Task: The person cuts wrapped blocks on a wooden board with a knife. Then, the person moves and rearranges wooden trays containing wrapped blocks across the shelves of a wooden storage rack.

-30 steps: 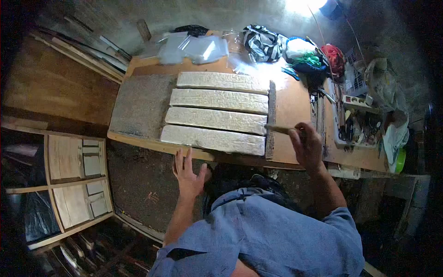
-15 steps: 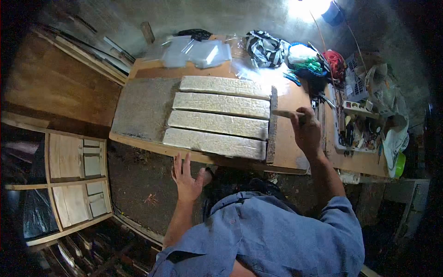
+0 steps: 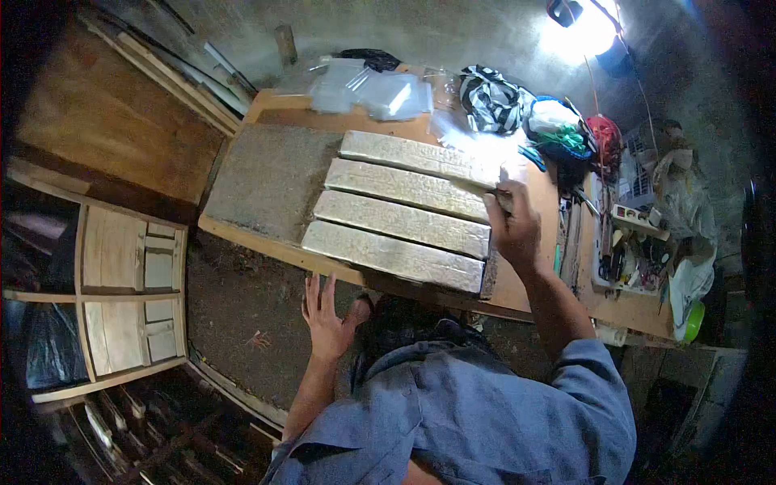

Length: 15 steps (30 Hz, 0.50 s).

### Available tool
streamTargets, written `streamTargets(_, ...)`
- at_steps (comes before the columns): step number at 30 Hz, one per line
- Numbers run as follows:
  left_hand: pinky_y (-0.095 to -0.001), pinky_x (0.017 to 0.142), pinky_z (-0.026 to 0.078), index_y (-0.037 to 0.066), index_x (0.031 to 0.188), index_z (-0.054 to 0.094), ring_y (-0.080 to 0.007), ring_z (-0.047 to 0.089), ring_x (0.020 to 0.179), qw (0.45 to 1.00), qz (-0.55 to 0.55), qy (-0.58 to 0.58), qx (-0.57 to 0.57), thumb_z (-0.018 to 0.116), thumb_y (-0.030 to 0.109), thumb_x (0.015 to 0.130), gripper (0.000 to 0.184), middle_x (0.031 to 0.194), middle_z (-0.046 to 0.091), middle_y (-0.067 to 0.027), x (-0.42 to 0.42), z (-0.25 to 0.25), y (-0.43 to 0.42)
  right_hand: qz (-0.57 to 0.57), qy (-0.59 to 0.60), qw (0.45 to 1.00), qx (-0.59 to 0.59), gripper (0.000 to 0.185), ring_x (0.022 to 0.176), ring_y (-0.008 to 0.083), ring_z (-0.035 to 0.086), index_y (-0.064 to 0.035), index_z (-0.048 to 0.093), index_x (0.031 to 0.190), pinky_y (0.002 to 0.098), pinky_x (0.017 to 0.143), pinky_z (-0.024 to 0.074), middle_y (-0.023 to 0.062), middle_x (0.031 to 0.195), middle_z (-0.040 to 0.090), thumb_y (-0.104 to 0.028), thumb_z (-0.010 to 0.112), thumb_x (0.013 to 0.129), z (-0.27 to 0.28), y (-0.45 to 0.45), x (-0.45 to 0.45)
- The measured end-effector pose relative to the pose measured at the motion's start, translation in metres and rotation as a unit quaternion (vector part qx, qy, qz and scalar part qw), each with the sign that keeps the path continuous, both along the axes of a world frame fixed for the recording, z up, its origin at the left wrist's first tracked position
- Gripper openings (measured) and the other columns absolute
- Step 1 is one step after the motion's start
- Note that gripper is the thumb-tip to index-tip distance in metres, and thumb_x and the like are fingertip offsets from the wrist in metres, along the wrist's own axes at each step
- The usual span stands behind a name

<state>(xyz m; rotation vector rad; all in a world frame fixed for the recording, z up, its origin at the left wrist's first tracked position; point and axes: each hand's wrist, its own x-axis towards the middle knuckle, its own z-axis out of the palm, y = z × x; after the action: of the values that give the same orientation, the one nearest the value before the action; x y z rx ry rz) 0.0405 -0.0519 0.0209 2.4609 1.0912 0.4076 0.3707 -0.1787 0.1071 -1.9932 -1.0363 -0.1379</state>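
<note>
Several long pale blocks (image 3: 396,246), wrapped in what looks like clear film, lie side by side on the wooden table (image 3: 283,252). At their right ends my right hand (image 3: 514,226) is closed around a thin stick-like tool, now mostly hidden by the fingers, near the upper blocks. A dark narrow strip (image 3: 489,279) runs along those ends, partly behind that hand. My left hand (image 3: 326,319) is spread, holding nothing, with its fingertips at the table's front edge below the lowest block.
Clear plastic bags (image 3: 396,95) lie at the back. Striped cloth (image 3: 493,101) and a red bundle (image 3: 604,141) sit at the back right. A white tray (image 3: 602,279) of small items and a power strip (image 3: 640,220) stand at the right. A lamp shines above.
The view has turned, shifting the table. My right hand has moved up and left over the blocks' right ends, and its tool is less visible. My left hand stays spread by the front edge.
</note>
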Motion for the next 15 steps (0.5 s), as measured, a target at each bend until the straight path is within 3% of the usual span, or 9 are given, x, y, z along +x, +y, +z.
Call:
streamTargets(3, -0.0606, 0.105, 0.02, 0.009, 0.14, 0.039, -0.0432, 0.023, 0.137, 1.0, -0.002, -0.006, -0.016, 0.057, 0.049, 0.087, 0.069, 0.147, 0.027, -0.0221, -0.003, 0.003, 0.004, 0.055, -0.001, 0.997, -0.047, 0.022, 0.066, 0.0316, 0.064, -0.0039, 0.054, 0.098, 0.0375, 0.062, 0.0505, 0.0179, 0.078, 0.063, -0.019, 0.064, 0.087, 0.004, 0.016, -0.008)
streamTargets(5, -0.0605, 0.106, 0.02, 0.009, 0.141, 0.038, -0.0434, 0.023, 0.136, 1.0, -0.001, -0.007, -0.023, 0.057, 0.048, 0.087, 0.069, 0.147, 0.027, -0.0222, -0.002, 0.003, 0.009, 0.023, 0.032, 0.998, 0.052, 0.018, 0.058, 0.0191, 0.052, -0.0028, 0.051, 0.098, 0.0312, 0.057, 0.0446, 0.0108, 0.068, 0.054, -0.013, 0.063, 0.088, 0.008, 0.027, -0.015)
streamTargets(7, -0.0604, 0.106, 0.02, 0.009, 0.142, 0.036, -0.0439, 0.023, 0.136, 0.999, -0.007, -0.02, -0.024, 0.061, 0.045, 0.086, 0.071, 0.146, 0.028, -0.0229, -0.005, 0.002, 0.012, 0.052, 0.023, 0.997, 0.053, 0.018, 0.058, 0.0213, 0.054, -0.002, 0.051, 0.097, 0.0325, 0.056, 0.0444, 0.0119, 0.07, 0.056, -0.013, 0.062, 0.088, 0.001, 0.037, -0.016)
streamTargets(9, -0.06, 0.106, 0.02, 0.009, 0.142, 0.035, -0.044, 0.023, 0.136, 0.999, -0.013, -0.035, -0.027, 0.062, 0.044, 0.085, 0.072, 0.146, 0.028, -0.0232, -0.007, 0.002, 0.015, 0.088, 0.017, 0.996, -0.014, 0.023, 0.066, 0.0325, 0.064, -0.0029, 0.051, 0.1, 0.0379, 0.059, 0.0493, 0.0177, 0.075, 0.062, -0.017, 0.064, 0.087, -0.002, 0.049, -0.017)
streamTargets(11, -0.0596, 0.106, 0.019, 0.009, 0.142, 0.035, -0.0442, 0.024, 0.136, 0.998, -0.014, -0.053, -0.027, 0.063, 0.042, 0.085, 0.072, 0.146, 0.028, -0.0235, -0.006, 0.004, 0.021, 0.081, -0.018, 0.997, -0.002, 0.022, 0.065, 0.0334, 0.064, -0.0033, 0.051, 0.1, 0.0386, 0.057, 0.0489, 0.0176, 0.074, 0.062, -0.017, 0.064, 0.087, 0.006, 0.057, -0.02)
streamTargets(13, -0.0583, 0.106, 0.021, 0.01, 0.142, 0.036, -0.0448, 0.025, 0.135, 0.999, -0.007, -0.028, -0.015, 0.064, 0.041, 0.084, 0.071, 0.145, 0.029, -0.0238, -0.008, 0.006, 0.024, 0.082, 0.023, 0.996, 0.012, 0.022, 0.068, 0.0349, 0.064, -0.0036, 0.051, 0.1, 0.0401, 0.058, 0.0483, 0.0186, 0.076, 0.062, -0.016, 0.063, 0.087, 0.009, 0.067, -0.028)
streamTargets(14, -0.0583, 0.106, 0.021, 0.01, 0.142, 0.036, -0.0448, 0.025, 0.135, 0.999, -0.007, -0.028, -0.016, 0.064, 0.041, 0.084, 0.071, 0.145, 0.029, -0.0238, -0.01, 0.004, 0.026, 0.1, 0.015, 0.992, -0.077, 0.024, 0.07, 0.035, 0.063, -0.0039, 0.051, 0.101, 0.0411, 0.06, 0.0476, 0.0175, 0.077, 0.062, -0.018, 0.064, 0.087, 0.001, 0.072, -0.025)
streamTargets(15, -0.058, 0.107, 0.021, 0.01, 0.142, 0.036, -0.0448, 0.025, 0.135, 0.999, -0.012, -0.036, -0.013, 0.064, 0.041, 0.084, 0.071, 0.145, 0.029, -0.0235, -0.011, 0.001, 0.028, 0.1, 0.014, 0.992, -0.078, 0.024, 0.07, 0.035, 0.063, -0.0039, 0.051, 0.101, 0.0411, 0.06, 0.0476, 0.0175, 0.077, 0.062, -0.018, 0.064, 0.087, -0.001, 0.075, -0.025)
